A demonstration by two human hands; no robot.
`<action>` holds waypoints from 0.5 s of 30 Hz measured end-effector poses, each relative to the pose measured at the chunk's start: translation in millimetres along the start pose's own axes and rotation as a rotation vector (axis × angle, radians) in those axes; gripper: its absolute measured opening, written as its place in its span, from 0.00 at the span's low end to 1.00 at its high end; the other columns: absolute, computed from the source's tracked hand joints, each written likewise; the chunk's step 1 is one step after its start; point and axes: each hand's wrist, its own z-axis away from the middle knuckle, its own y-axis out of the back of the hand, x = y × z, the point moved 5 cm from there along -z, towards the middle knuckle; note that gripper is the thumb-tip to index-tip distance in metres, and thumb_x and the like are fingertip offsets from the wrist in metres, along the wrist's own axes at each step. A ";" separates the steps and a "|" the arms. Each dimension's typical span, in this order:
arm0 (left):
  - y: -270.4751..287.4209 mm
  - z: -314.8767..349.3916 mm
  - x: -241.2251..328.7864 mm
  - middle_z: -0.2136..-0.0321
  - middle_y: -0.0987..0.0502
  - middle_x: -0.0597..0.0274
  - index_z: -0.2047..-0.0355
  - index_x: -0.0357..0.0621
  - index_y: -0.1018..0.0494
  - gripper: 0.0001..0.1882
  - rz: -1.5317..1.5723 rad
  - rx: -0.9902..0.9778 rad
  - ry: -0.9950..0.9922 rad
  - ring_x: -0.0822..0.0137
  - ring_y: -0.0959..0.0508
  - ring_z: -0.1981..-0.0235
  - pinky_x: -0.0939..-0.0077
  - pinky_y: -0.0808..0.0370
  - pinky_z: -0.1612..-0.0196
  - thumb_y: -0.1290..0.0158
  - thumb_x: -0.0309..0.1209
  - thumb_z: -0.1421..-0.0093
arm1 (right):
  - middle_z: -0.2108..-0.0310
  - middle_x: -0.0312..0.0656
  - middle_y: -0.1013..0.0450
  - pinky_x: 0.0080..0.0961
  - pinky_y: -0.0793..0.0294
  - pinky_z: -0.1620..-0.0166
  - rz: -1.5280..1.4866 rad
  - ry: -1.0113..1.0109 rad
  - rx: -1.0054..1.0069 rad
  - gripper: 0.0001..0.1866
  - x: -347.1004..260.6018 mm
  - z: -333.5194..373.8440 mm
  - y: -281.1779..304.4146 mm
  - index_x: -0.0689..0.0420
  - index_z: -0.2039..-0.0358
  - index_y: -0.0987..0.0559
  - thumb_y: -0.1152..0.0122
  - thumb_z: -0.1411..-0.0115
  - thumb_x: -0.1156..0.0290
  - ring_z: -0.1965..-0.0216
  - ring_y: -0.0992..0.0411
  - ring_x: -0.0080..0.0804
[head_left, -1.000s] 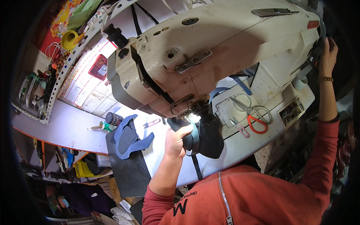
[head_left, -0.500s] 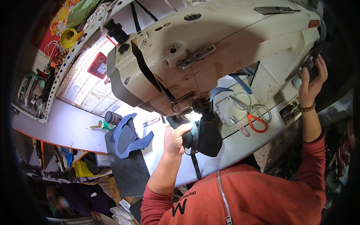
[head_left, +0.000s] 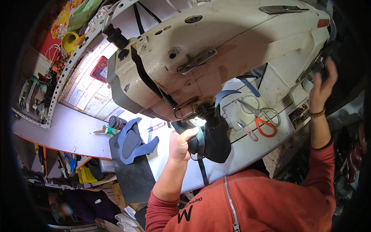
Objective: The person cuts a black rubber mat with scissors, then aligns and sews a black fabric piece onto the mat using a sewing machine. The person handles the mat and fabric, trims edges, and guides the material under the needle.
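Note:
My left hand (head_left: 180, 146) grips a black workpiece (head_left: 215, 145) of leather or fabric, thumb on top, under the head of a beige sewing machine (head_left: 201, 77). A dark narrow strip (head_left: 201, 154) runs beside the thumb and down over the table's near edge. Light falls on the spot under the machine head, where the needle is hard to make out. My right hand (head_left: 321, 92) is raised at the machine's right end, by its handwheel, with thumb and fingers apart; whether it touches the wheel cannot be told.
Blue cut pieces (head_left: 136, 145) lie on a black sheet (head_left: 133, 176) at the left. Orange-handled scissors (head_left: 264, 120) and pink thread snips (head_left: 247, 130) rest right of the workpiece. Another pink pair of snips (head_left: 156, 127), a dark jar (head_left: 116, 122) and a perforated rack (head_left: 67, 71) are further left.
The black workpiece has shifted slightly to the right, still held by my left hand. My right hand's fingers have moved a little beside the handwheel. The view has shifted slightly.

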 end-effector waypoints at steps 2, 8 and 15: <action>-2.8 0.4 0.6 0.71 0.25 0.63 0.67 0.33 0.27 0.09 0.047 -0.056 -0.010 0.70 0.24 0.72 0.76 0.25 0.65 0.47 0.17 0.51 | 0.43 0.48 0.36 0.30 0.40 0.41 0.038 -0.089 0.149 0.27 28.6 -34.2 10.6 0.62 0.43 0.35 0.41 0.40 0.66 0.42 0.37 0.38; -1.5 -0.1 0.9 0.72 0.26 0.63 0.68 0.34 0.27 0.09 -0.001 -0.008 -0.006 0.70 0.24 0.73 0.76 0.25 0.66 0.46 0.17 0.52 | 0.47 0.40 0.29 0.20 0.40 0.43 -0.194 -0.682 -0.440 0.26 194.7 -169.5 -30.3 0.58 0.44 0.29 0.50 0.36 0.53 0.44 0.35 0.26; 1.0 0.1 -1.3 0.71 0.25 0.62 0.67 0.33 0.27 0.09 -0.009 0.020 -0.011 0.69 0.24 0.73 0.75 0.24 0.65 0.46 0.16 0.52 | 0.51 0.41 0.27 0.20 0.36 0.47 -0.201 -0.444 -0.337 0.24 205.8 -165.6 -32.6 0.59 0.46 0.27 0.51 0.35 0.56 0.49 0.31 0.28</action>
